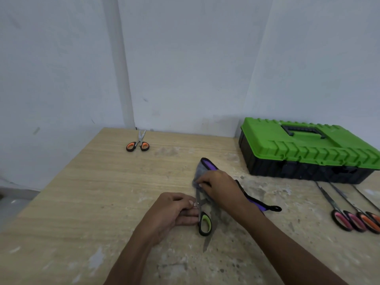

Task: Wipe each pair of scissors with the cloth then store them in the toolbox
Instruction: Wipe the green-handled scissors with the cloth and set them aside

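Green-handled scissors [205,223] lie in the middle of the wooden table [92,192]. My left hand [174,210] grips them near the pivot and handle. My right hand [218,186] pinches a grey and purple cloth [207,164] around the upper blade; the cloth trails under my wrist to a black loop at the right. The green and black toolbox [304,149] stands shut at the back right. Orange-handled scissors [138,143] lie at the back left. Pink-handled scissors [340,217] and another orange-handled pair [370,221] lie at the right edge.
A white wall runs along the back and left of the table. The tabletop is stained with pale patches near the front and middle. The floor shows beyond the table's left edge.
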A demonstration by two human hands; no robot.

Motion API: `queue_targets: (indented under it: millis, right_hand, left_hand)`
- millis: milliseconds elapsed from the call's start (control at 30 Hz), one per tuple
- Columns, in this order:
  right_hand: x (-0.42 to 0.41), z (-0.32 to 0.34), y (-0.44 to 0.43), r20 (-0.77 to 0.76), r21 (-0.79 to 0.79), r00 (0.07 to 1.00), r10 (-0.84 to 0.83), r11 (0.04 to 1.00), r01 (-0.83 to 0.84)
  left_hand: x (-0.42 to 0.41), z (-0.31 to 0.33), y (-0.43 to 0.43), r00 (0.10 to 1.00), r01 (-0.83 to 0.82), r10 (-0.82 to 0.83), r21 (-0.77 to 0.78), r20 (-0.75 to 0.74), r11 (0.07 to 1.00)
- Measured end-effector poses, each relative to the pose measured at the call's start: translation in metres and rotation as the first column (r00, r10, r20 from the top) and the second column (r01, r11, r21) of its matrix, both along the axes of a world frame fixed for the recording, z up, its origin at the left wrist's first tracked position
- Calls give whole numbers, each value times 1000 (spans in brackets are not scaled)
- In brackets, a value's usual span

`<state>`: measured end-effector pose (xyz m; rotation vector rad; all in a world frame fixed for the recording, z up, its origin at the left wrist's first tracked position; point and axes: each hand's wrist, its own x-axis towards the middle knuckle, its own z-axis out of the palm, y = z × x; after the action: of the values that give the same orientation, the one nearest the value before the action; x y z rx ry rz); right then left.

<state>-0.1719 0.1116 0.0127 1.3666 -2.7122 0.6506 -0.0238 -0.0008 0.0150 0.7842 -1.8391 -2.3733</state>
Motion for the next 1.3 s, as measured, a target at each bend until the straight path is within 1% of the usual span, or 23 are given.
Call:
queue_targets:
  millis: [100, 200, 267, 367, 467, 533, 600, 667, 700, 767, 833, 900, 933, 1000, 1033, 1067, 1100, 1167, 1233, 1300]
  right_hand:
    - [8, 1, 7, 3, -45, 1000, 4, 999, -4]
    - [19, 1, 27, 51, -69, 988, 144, 988, -140]
    - [18, -3, 30, 7, -44, 984, 176, 983, -176]
    - [10, -10, 17, -56, -35, 993, 105, 994, -107]
    - [1, -9, 2, -115, 25, 993, 6, 1000, -3]
    - [0, -7, 2, -138, 9, 990, -32, 999, 33]
    - [11, -8, 10, -141, -76, 990, 1, 997, -12]
    - [26, -11, 21, -169, -83, 982, 88, 991, -104]
    - [30, -15, 24, -181, -85, 978, 105, 989, -122]
    - [25, -20, 29, -212, -112, 975, 63, 990, -88]
    - [14, -21, 27, -233, -125, 972, -17, 992, -13]
    - [10, -16, 20, -230, -82, 972, -41, 996, 23]
    - [12, -15, 17, -214, -62, 977, -9, 998, -5]
    - [31, -14, 18, -224, -105, 969, 103, 986, -130]
    - [41, -16, 22, -259, -116, 952, 166, 973, -202]
    - [48, -21, 27, -302, -115, 933, 195, 964, -239]
    - [49, -27, 32, -347, -113, 919, 187, 964, -239]
    - [44, -33, 37, -324, -115, 928, 181, 967, -229]
    - [35, -34, 35, -241, -153, 951, 194, 960, -235]
    - [30, -19, 27, -132, -102, 969, 211, 969, -225]
  left_hand:
    - [1, 0, 0, 1000, -9, 9, 8, -6, 1000]
    - [0, -2, 0, 1000, -2, 2, -1, -10, 1000]
    - [-1, -2, 0, 1000, -3, 3, -6, -6, 1000]
    - [-1, -3, -1, 1000, 2, -2, -8, -5, 1000]
    - [0, -3, 0, 1000, -13, 13, -6, -14, 1000]
    - [1, -3, 0, 999, -38, 38, 2, -19, 999]
    - [0, -4, 0, 999, -41, 41, 3, -20, 999]
    - [0, -4, -1, 1000, -23, 23, 1, -15, 1000]
    - [-1, -4, -1, 1000, -15, 15, -2, -11, 1000]
    - [-1, -4, 0, 1000, -15, 15, -3, -6, 1000]
    - [-1, -3, 1, 1000, -29, 29, -1, -5, 1000]
    - [0, -2, 1, 999, -44, 44, -4, -8, 999]
    - [1, -2, 1, 999, -48, 47, -4, -11, 999]
    - [1, -4, 1, 999, -42, 43, 2, -21, 999]
    - [1, -5, 0, 999, -36, 36, 6, -26, 999]
    - [1, -5, 0, 999, -27, 27, 8, -28, 1000]
    - [0, -5, 0, 999, -18, 18, 7, -28, 1000]
    - [-1, -6, 0, 1000, -12, 12, 0, -25, 1000]
    - [0, -6, 0, 1000, -10, 10, -9, -22, 1000]
    - [0, -4, 1, 1000, -11, 11, -18, -24, 1000]
